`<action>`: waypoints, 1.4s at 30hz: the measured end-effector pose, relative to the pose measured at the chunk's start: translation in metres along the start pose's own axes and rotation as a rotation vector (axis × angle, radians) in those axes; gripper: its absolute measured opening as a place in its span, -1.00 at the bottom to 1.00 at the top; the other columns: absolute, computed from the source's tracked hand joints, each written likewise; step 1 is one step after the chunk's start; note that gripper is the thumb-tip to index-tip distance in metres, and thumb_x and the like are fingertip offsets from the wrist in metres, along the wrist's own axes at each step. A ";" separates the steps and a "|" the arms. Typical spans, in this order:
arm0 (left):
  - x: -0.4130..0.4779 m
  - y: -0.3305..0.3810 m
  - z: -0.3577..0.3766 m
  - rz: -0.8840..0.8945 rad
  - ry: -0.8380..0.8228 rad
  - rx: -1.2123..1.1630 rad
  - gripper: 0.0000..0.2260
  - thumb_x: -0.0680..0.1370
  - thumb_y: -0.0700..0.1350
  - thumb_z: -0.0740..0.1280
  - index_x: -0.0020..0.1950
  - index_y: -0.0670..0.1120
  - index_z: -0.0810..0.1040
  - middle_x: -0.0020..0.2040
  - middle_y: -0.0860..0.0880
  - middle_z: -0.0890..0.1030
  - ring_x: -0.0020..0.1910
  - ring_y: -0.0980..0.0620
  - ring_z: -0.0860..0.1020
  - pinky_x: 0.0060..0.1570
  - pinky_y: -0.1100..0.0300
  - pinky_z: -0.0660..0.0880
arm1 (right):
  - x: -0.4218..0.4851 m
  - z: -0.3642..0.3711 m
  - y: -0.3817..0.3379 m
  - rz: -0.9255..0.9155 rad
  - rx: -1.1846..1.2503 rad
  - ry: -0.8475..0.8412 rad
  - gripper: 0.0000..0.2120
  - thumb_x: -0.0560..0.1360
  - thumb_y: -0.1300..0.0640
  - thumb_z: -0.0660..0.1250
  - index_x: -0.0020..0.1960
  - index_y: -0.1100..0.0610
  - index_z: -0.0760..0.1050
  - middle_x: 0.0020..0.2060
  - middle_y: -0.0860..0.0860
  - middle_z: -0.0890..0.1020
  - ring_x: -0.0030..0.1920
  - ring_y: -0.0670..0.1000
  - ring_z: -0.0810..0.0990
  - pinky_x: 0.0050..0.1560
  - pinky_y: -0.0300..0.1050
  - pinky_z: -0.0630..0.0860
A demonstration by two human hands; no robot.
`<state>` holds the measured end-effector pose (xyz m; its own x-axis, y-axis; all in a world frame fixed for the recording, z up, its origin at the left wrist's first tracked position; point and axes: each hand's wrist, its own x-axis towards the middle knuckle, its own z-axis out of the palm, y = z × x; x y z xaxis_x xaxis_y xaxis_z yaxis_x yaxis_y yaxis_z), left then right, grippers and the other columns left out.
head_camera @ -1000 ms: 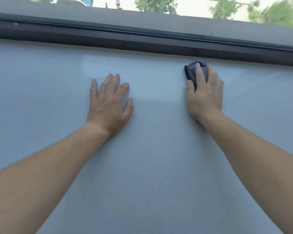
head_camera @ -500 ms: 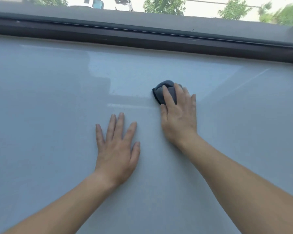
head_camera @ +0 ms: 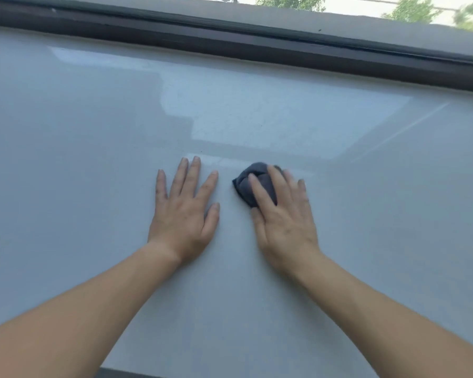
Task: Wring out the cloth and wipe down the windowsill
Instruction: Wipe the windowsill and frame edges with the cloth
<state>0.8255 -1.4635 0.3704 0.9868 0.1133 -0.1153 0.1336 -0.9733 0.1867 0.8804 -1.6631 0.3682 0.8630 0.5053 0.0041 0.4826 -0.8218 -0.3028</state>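
- The pale windowsill [head_camera: 366,214] spreads under both my arms, the dark window frame [head_camera: 230,42] along its far edge.
- My left hand [head_camera: 183,214] lies flat, fingers spread, grasping nothing.
- My right hand [head_camera: 281,219] presses on the bunched dark cloth [head_camera: 253,184], fingers draped over it, mid-sill.

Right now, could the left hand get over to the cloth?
Probably yes. The left hand lies flat on the sill beside the cloth, nothing between them, though the right hand covers most of it.
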 end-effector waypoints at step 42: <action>-0.104 -0.012 0.005 0.064 -0.003 -0.252 -0.45 0.56 0.16 0.00 0.54 0.03 0.28 0.64 -0.04 0.02 0.61 0.02 -0.12 0.53 -0.01 -0.31 | -0.196 0.029 -0.110 -0.077 -0.005 -0.056 -0.45 0.56 0.08 0.24 0.53 -0.03 0.25 0.55 0.08 0.21 0.57 0.23 0.12 0.53 0.30 0.02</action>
<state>0.7208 -1.4647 0.3750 0.9938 0.0515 -0.0985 0.0893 -0.8979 0.4310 0.6535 -1.6640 0.3733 0.8137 0.5807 -0.0260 0.5481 -0.7813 -0.2986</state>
